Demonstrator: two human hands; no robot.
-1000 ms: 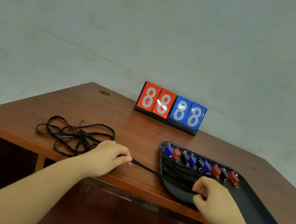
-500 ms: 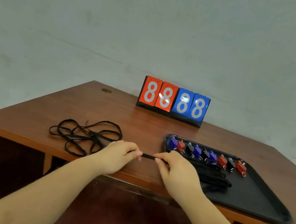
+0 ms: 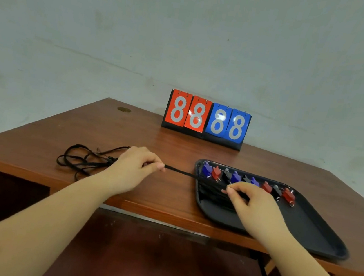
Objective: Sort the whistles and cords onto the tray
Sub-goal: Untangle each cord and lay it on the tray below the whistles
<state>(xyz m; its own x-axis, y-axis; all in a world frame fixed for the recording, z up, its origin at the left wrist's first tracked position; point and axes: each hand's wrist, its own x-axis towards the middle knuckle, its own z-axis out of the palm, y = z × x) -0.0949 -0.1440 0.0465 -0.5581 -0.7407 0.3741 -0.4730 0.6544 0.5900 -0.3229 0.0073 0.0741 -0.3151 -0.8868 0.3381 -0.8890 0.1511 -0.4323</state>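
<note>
A black tray [image 3: 299, 228] lies on the right of the wooden desk. Along its far edge stands a row of several blue, red and black whistles [image 3: 236, 178]. A bundle of black cords [image 3: 213, 193] lies on the tray's left part. One black cord [image 3: 179, 172] is stretched taut between my hands. My left hand [image 3: 132, 168] pinches it over the desk. My right hand [image 3: 248, 196] pinches its other end above the tray. A tangle of loose black cords [image 3: 83, 161] lies on the desk left of my left hand.
A flip scoreboard [image 3: 206, 119] showing 88 in red and 88 in blue stands at the back of the desk [image 3: 64, 129], against the grey wall. The desk's front edge runs just under my wrists, with an open shelf space below.
My right hand has moved right, from beside my left hand to over the tray, drawing the cord out taut. My left hand has stayed by the tangle.
</note>
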